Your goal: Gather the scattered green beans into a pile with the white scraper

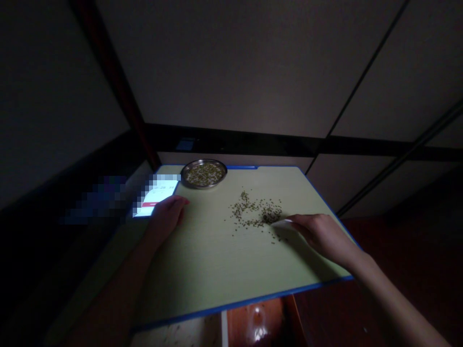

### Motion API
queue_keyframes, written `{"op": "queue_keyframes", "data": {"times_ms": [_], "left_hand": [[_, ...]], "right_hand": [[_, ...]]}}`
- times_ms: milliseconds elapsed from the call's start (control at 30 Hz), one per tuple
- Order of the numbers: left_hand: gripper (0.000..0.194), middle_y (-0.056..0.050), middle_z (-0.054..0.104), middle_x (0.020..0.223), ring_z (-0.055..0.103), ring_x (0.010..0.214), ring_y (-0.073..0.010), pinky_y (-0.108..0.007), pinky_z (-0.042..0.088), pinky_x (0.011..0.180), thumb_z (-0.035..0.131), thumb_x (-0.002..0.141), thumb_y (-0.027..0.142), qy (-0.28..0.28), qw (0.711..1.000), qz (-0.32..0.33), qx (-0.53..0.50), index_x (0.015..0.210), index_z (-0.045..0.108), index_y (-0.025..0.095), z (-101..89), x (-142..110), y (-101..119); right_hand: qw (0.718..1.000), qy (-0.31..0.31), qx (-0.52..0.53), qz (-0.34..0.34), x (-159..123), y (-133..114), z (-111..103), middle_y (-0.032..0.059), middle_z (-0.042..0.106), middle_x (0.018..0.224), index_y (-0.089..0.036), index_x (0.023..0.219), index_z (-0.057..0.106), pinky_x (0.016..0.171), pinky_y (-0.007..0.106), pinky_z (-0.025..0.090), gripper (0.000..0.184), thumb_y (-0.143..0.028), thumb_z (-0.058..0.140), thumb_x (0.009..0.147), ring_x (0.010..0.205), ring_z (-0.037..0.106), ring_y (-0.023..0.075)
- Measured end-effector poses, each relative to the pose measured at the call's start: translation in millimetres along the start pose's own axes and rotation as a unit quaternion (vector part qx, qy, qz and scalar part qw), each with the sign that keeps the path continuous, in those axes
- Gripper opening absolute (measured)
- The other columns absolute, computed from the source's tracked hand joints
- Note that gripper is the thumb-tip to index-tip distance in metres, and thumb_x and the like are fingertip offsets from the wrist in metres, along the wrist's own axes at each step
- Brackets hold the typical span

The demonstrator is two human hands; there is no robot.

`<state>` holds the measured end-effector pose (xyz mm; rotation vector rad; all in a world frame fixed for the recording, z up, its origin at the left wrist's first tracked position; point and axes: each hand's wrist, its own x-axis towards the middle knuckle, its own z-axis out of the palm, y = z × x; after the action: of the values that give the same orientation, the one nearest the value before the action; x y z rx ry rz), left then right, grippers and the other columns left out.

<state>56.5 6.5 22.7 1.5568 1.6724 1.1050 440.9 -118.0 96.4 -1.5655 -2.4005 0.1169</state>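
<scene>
Small dark green beans or seeds [253, 210] lie scattered over the middle of a pale table top [202, 260], thickest towards the right. My right hand [321, 233] is closed on a thin white flat piece [281, 223]; its tip touches the edge of the thickest patch. Whether that piece is a card or a scoop I cannot tell. On the left, my left hand [168, 214] rests with its fingers curled together, beside a lit screen [157, 195]. Anything inside those fingers is hidden. A round metal dish [185, 182] at the back left holds more of the seeds.
Blue edging [231, 307] runs round the table top. Dark-trimmed panels [231, 72] rise behind it. Below the front edge are a pale surface [181, 332] and a shiny reddish-brown surface [255, 323]. The room is dim.
</scene>
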Motion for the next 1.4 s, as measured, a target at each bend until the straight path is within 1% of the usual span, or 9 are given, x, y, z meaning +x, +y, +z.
{"op": "queue_keyframes", "data": {"times_ms": [167,400,633,733,833,933,1000,1200,1400], "left_hand": [[0.028,0.004,0.049,0.044,0.046,0.044,-0.014,-0.025,0.034,0.045,0.048,0.079,0.044,-0.002,1.0,-0.002,0.004,0.075,0.061,0.019,0.6,2,-2],[0.027,0.005,0.05,0.046,0.046,0.044,-0.0135,-0.026,0.035,0.046,0.049,0.08,0.043,0.0,1.0,-0.006,-0.001,0.077,0.061,0.019,0.2,1,-2],[0.027,0.005,0.05,0.046,0.047,0.045,-0.0139,-0.026,0.036,0.047,0.048,0.081,0.043,-0.005,1.0,-0.004,0.018,0.077,0.061,0.02,0.2,1,-1],[0.028,0.004,0.05,0.046,0.047,0.045,-0.0142,-0.026,0.036,0.047,0.048,0.08,0.043,-0.005,1.0,-0.004,0.026,0.075,0.061,0.02,0.0,1,-1],[0.029,0.004,0.05,0.047,0.047,0.046,-0.0142,-0.026,0.036,0.047,0.047,0.08,0.045,-0.006,1.0,0.001,0.024,0.076,0.061,0.019,-0.4,1,0],[0.029,0.004,0.051,0.048,0.047,0.046,-0.0144,-0.026,0.036,0.047,0.048,0.079,0.044,-0.009,1.0,0.0,0.019,0.078,0.062,0.019,-0.3,1,-1],[0.028,0.004,0.051,0.047,0.047,0.045,-0.0145,-0.026,0.036,0.046,0.048,0.079,0.044,-0.009,1.0,0.0,0.018,0.078,0.062,0.019,0.0,2,-3],[0.028,0.004,0.052,0.048,0.049,0.047,-0.0146,-0.026,0.036,0.048,0.048,0.081,0.043,-0.009,1.0,0.012,0.022,0.079,0.062,0.02,0.0,4,-6],[0.027,0.004,0.051,0.047,0.049,0.046,-0.015,-0.027,0.037,0.047,0.048,0.079,0.042,-0.007,1.0,-0.004,0.023,0.079,0.062,0.019,-0.3,2,-1]], "right_hand": [[1.0,-0.02,0.021,-0.002,-3,0,0,0.006,0.073,0.08,-0.023,0.105,0.07,0.06,0.027,0.038,0.025,-0.028,0.047,0.095,0.07,0.066,0.0177],[0.999,-0.046,0.017,-0.02,14,-11,8,0.0049,0.074,0.085,-0.024,0.105,0.069,0.062,0.028,0.036,0.027,-0.033,0.045,0.097,0.071,0.066,0.0174],[0.993,-0.09,0.057,-0.045,-4,-24,1,0.0043,0.073,0.085,-0.024,0.103,0.068,0.063,0.029,0.038,0.026,-0.031,0.043,0.098,0.073,0.066,0.0173],[0.995,-0.07,0.069,-0.008,-6,-12,-6,0.0065,0.071,0.082,-0.021,0.097,0.067,0.063,0.029,0.039,0.028,-0.034,0.042,0.097,0.071,0.064,0.0175],[0.995,-0.037,0.076,0.054,0,11,-7,0.0076,0.069,0.076,-0.019,0.09,0.065,0.061,0.029,0.039,0.029,-0.037,0.043,0.096,0.067,0.061,0.0179],[0.992,-0.022,0.087,0.087,7,32,0,0.0092,0.069,0.08,-0.018,0.091,0.063,0.062,0.029,0.039,0.025,-0.035,0.046,0.092,0.069,0.06,0.0188],[0.99,-0.024,0.097,0.101,11,37,8,0.0089,0.068,0.079,-0.017,0.09,0.062,0.06,0.029,0.038,0.023,-0.035,0.047,0.091,0.067,0.058,0.0182],[0.982,-0.061,0.158,0.078,21,16,28,0.0048,0.063,0.072,-0.017,0.085,0.06,0.057,0.027,0.035,0.021,-0.033,0.048,0.09,0.062,0.052,0.0145],[0.968,-0.121,0.219,0.013,33,-4,31,0.0035,0.065,0.079,-0.017,0.09,0.064,0.06,0.026,0.039,0.02,-0.031,0.051,0.09,0.069,0.055,0.0141]]}}
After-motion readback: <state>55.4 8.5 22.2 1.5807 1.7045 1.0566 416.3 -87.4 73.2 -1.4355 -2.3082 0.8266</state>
